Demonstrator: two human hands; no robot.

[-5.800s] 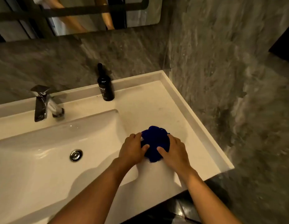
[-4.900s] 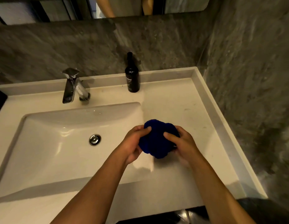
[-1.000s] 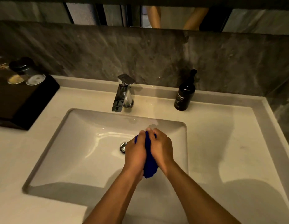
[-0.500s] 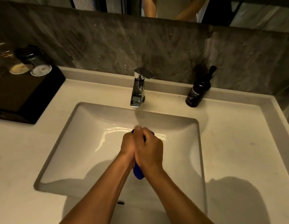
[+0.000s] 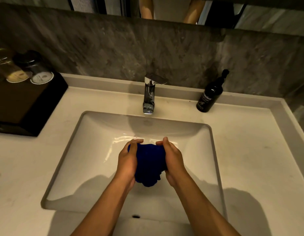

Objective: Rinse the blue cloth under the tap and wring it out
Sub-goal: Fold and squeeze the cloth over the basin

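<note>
Our hands have parted: half a second ago they were clasped tight over the cloth (image 5: 148, 163); now left hand (image 5: 127, 165) and right hand (image 5: 173, 161) cup it mid-frame over the sink (image 5: 76, 155), below the dry tap (image 5: 149, 96). Rinsing looks pending.

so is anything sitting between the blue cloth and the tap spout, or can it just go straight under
Nothing visible blocks it. The blue cloth is bunched between the left hand and right hand over the basin, and the gap up to the tap spout is open. No water shows at the spout.
</note>
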